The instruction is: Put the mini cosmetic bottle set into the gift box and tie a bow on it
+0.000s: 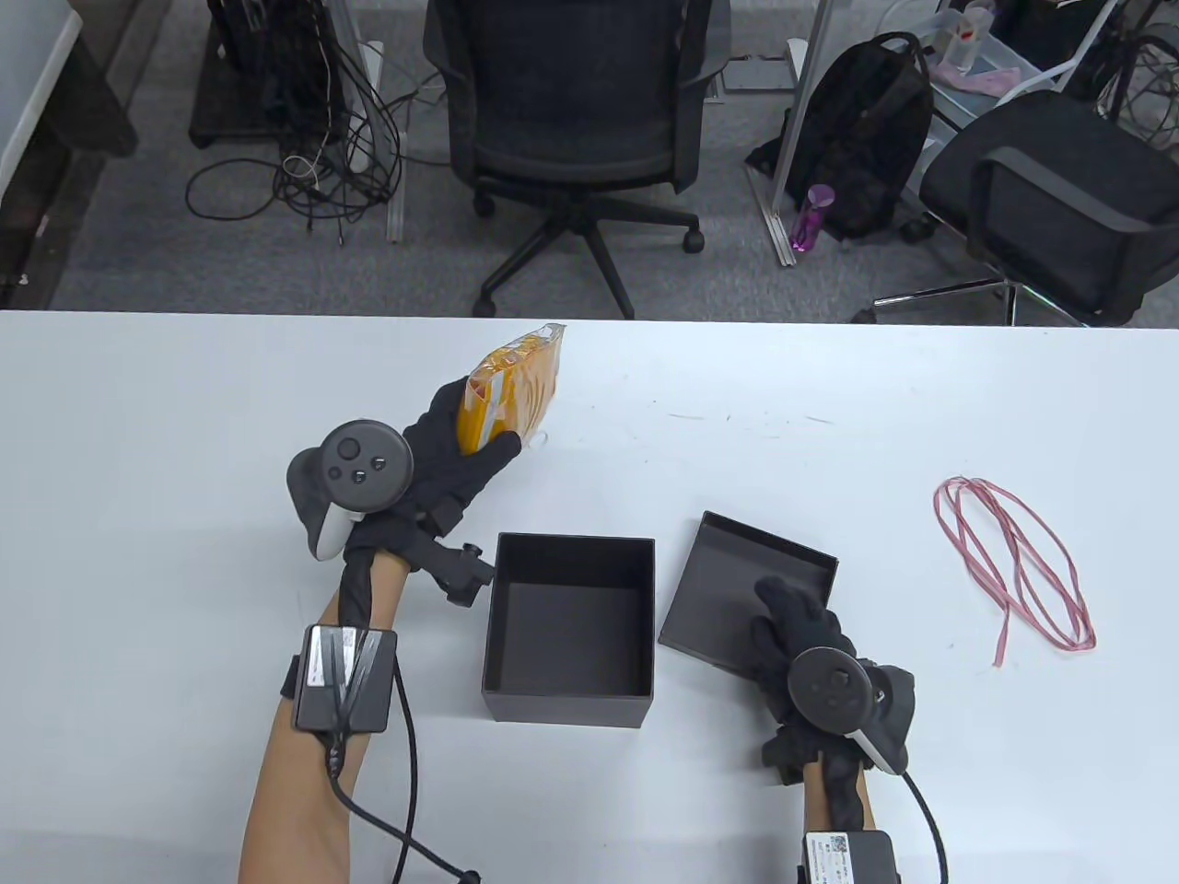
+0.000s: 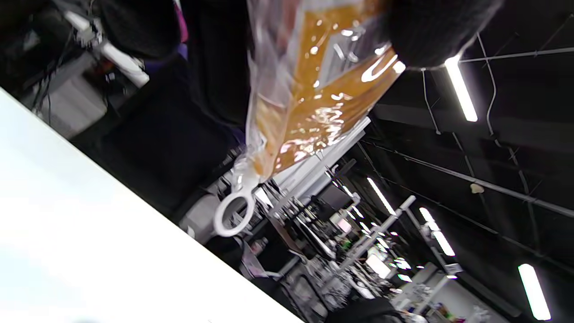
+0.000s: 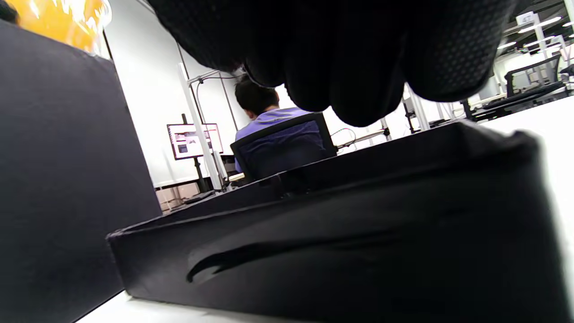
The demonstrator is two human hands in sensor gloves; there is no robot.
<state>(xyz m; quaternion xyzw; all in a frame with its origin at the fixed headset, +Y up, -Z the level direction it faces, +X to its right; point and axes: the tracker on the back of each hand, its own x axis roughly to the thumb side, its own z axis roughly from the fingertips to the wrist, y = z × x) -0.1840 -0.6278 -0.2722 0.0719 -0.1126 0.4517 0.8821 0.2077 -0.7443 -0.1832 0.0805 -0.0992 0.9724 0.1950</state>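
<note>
Table view: left hand (image 1: pixel 442 460) clamped on orange pouch (image 1: pixel 511 391) above worktop (image 1: pixel 184 414) – bottles inside indistinct; right hand (image 1: pixel 797 635) flat in lid (image 1: pixel 728 580) beside open box (image 1: pixel 571 626) – fingertips hidden.

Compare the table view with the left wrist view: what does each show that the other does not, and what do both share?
Only the table view shows the open black gift box, its lid lying upturned to the right with the right hand on it, and the pink ribbon coiled further right.

Only the left wrist view shows the white plastic ring hanging from the pouch's end, and ceiling lights.

Both show the left hand holding the orange cosmetic pouch in its clear wrapper above the white table.
</note>
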